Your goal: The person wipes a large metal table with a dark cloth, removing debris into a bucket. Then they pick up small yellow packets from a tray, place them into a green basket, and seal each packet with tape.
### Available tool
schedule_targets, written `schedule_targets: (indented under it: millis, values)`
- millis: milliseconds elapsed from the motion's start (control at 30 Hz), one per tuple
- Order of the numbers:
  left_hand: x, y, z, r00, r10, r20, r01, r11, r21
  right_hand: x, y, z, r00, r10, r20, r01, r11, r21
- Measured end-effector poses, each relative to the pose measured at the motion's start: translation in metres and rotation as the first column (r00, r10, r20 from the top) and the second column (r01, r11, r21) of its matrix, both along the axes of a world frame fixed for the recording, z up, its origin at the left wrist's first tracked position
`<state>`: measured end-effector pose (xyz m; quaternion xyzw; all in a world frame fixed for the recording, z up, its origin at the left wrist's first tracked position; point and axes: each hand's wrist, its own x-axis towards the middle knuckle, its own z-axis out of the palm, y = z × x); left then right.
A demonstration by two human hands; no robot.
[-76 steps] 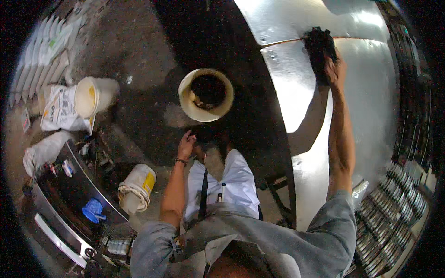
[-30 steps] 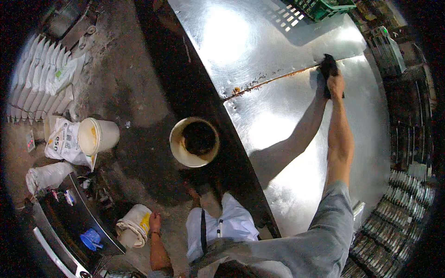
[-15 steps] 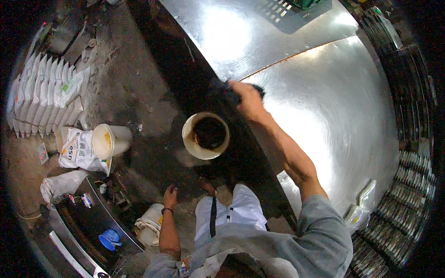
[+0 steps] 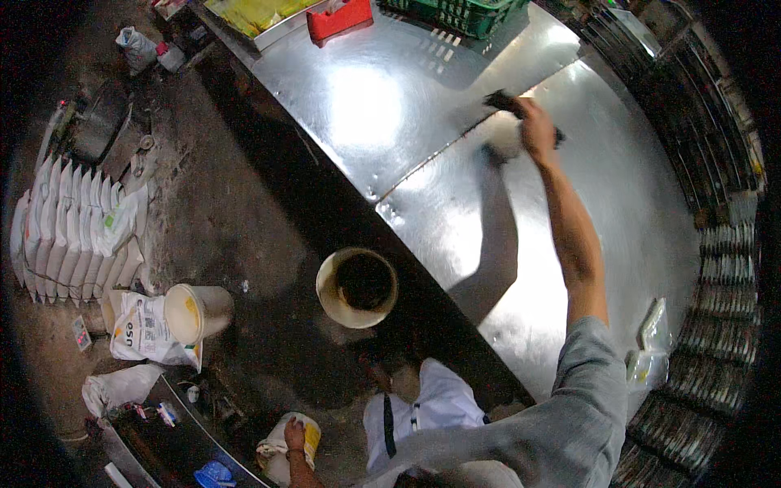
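Note:
My right hand (image 4: 535,130) is closed round a black cloth (image 4: 506,103), which sticks out on both sides of the fist. Motion blurs the cloth a little. The right arm reaches far out over a shiny metal table (image 4: 455,244) and casts a shadow on its top. Low in the view, my left hand (image 4: 295,437) hangs with loosely parted fingers and nothing visible in it. It overlaps a white-and-yellow bucket (image 4: 307,439) in the picture; whether they touch I cannot tell.
On the floor beside the table stands a cream bucket (image 4: 325,297) with dark contents. A green crate (image 4: 464,18) and a red container (image 4: 340,23) rest on the table's far part. Stacked white sacks (image 4: 77,232) and another bucket (image 4: 213,313) are at left; clear packs (image 4: 649,366) lie at right.
My right hand has moved from the table's near edge out over its top, farther and rightward, with the cloth. My left hand has lowered in the picture. The view has shifted, showing more of the far table.

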<state>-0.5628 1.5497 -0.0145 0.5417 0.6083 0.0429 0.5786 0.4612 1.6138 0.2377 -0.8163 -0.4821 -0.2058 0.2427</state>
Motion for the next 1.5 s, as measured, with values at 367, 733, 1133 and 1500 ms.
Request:
schedule_targets:
  millis: [367, 733, 1133, 1500]
  values:
    - [0.03, -0.025, -0.004, 0.978, -0.06, -0.201, 0.029, 0.988, -0.154, -0.032, 0.021, -0.07, 0.966, 0.171, -0.191, -0.206, 0.962, -0.181]
    - [0.201, 0.139, 0.085, 0.922, -0.253, -0.293, 0.298, 0.947, 0.12, -0.139, -0.014, 0.034, 0.799, 0.353, -0.487, -0.326, 0.935, 0.143]
    - [0.594, 0.068, 0.222, 0.95, -0.163, 0.266, 0.145, 0.986, 0.087, 0.243, -0.06, 0.034, 0.494, -0.31, -0.812, 0.79, 0.551, 0.271]
    - [0.622, 0.072, 0.228, 0.986, -0.146, -0.076, 0.158, 0.969, 0.191, 0.346, -0.01, -0.049, 0.69, -0.583, -0.428, 0.468, 0.812, -0.35]
